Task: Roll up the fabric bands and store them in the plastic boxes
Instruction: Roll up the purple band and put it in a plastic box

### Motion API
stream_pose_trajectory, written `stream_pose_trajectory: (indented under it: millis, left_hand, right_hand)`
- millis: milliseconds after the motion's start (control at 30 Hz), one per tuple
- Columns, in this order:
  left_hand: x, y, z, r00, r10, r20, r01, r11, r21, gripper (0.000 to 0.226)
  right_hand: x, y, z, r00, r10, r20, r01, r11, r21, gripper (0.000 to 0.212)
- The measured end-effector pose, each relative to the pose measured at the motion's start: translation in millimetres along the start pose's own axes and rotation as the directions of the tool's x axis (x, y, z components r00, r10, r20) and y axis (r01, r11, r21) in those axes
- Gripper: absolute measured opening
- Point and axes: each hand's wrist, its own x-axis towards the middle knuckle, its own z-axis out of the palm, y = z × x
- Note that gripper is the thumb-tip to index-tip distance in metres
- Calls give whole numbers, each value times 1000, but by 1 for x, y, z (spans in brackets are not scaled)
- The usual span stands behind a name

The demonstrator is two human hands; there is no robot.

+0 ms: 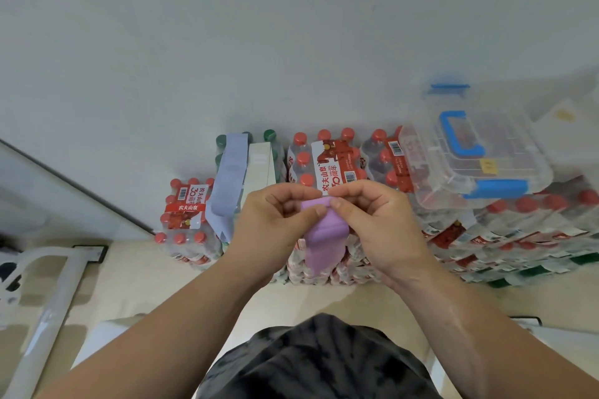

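- The left hand (pixel 278 220) and the right hand (pixel 372 220) meet in mid-air at the centre of the view, above the floor (pixel 136 285) and in front of the stacked packs of bottled water (pixel 327 162).
- Both hands pinch the top end of a purple fabric band (pixel 325 236). Their fingers (pixel 311 212) curl round a small rolled or folded part of it, with the thumbs pressing on its near side.
- The rest of the purple band hangs straight down between the wrists, loose and unrolled.
- A pale blue fabric band (pixel 228 178) lies draped over the bottle packs to the left of the hands, and its lower end trails down the side of the stack.
- A clear plastic box (pixel 470 159) with a blue handle and blue latches rests on top of the bottle packs to the right and farther off. Its lid is on.
- The packs stand against a plain wall (pixel 291 42).
- A white metal frame (pixel 48 301) lies on the floor at the near left.
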Motion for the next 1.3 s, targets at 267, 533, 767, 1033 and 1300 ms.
stream_pose_trajectory:
  millis: [267,533,767,1033,1300]
  left_hand:
    - [4,3,-8,998,49,41,-52,995,81,11]
    - [2,8,-9,992,50,114,-59,995,80,15]
    - [1,6,-5,999,9,50,-10,1000,4,16]
    - [2,8,-6,995,50,91,-54,998,38,21]
    - [4,13,-5,983,25,180,-19,999,-32,5]
  right_hand:
    - [-1,-6,2,998,-52,36,54,997,-60,20]
    - [-1,-7,4,998,-58,2,58,996,-70,10]
    - [-3,-3,1,993,-117,25,119,988,-96,32]
    - [-3,-1,-3,994,-88,58,91,995,-46,8]
    - [2,-1,-9,992,-77,102,90,987,-133,17]
